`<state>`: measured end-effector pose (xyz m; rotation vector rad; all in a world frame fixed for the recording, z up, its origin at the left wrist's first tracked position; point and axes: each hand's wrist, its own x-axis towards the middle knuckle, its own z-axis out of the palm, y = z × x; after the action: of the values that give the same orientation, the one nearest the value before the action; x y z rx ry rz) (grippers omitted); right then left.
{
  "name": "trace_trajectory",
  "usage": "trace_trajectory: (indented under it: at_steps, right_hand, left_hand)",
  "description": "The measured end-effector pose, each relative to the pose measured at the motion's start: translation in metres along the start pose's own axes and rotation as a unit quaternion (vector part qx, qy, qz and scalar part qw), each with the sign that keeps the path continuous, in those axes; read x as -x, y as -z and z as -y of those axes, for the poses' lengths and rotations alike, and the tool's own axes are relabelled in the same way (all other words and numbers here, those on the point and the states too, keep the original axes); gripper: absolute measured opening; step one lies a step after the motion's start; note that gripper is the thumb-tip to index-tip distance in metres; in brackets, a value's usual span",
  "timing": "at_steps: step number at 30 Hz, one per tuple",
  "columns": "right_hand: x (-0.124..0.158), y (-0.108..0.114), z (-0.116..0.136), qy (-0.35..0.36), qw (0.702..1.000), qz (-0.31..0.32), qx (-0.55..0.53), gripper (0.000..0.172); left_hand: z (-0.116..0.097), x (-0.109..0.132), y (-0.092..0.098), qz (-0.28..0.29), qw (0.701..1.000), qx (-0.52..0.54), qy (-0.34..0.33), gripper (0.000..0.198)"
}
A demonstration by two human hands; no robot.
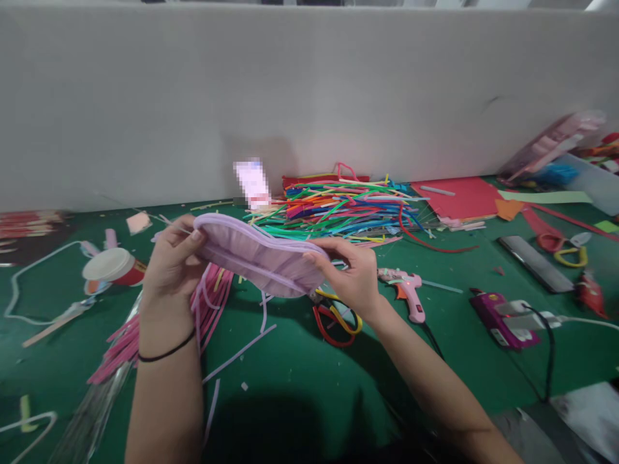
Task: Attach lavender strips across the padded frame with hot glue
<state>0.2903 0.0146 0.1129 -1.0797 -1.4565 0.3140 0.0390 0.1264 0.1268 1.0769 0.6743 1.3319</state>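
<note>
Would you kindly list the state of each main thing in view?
Lavender craft piece: held up
Left hand: pinching its left end
Right hand: pinching its right end
Pink glue gun: lying down, red light glowing
Central scissors: lying down, blades mostly hidden
Lit smartphone: propped upright
Purple power strip: cables plugged in
Multicoloured pipe cleaners: loosely heaped

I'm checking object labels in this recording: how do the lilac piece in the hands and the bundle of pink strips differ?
Pose: the lilac piece is held up by the left hand and right hand; the bundle of pink strips lies on the green table.
Form: the piece is one curved panel with a thick rim; the bundle is many thin strips.
Colour: the piece is pale lilac, the bundle stronger pink.
Both are elongated.
</note>
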Motion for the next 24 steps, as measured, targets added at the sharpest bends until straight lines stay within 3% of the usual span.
trace_trajectory:
  at_steps: [6,16,20,24]
  right_hand:
    - [0.002,0.002,0.002,0.045,0.996,-0.025,0.069,0.014]
    - [0.002,0.002,0.001,0.042,0.996,-0.023,0.079,0.012]
    - [-0.004,0.005,0.0,-0.052,0.998,0.027,-0.002,0.025]
    - [-0.011,0.007,-0.001,-0.147,0.964,0.112,-0.19,0.047]
  left_hand:
    - [-0.002,0.003,-0.004,-0.002,1.0,-0.01,-0.018,0.039]
    - [-0.002,0.004,-0.004,0.01,0.999,-0.041,-0.026,0.038]
    - [-0.001,0.002,-0.004,-0.012,0.999,-0.033,-0.012,0.038]
    - [-0.001,0.001,-0.003,-0.024,0.999,-0.03,-0.011,0.038]
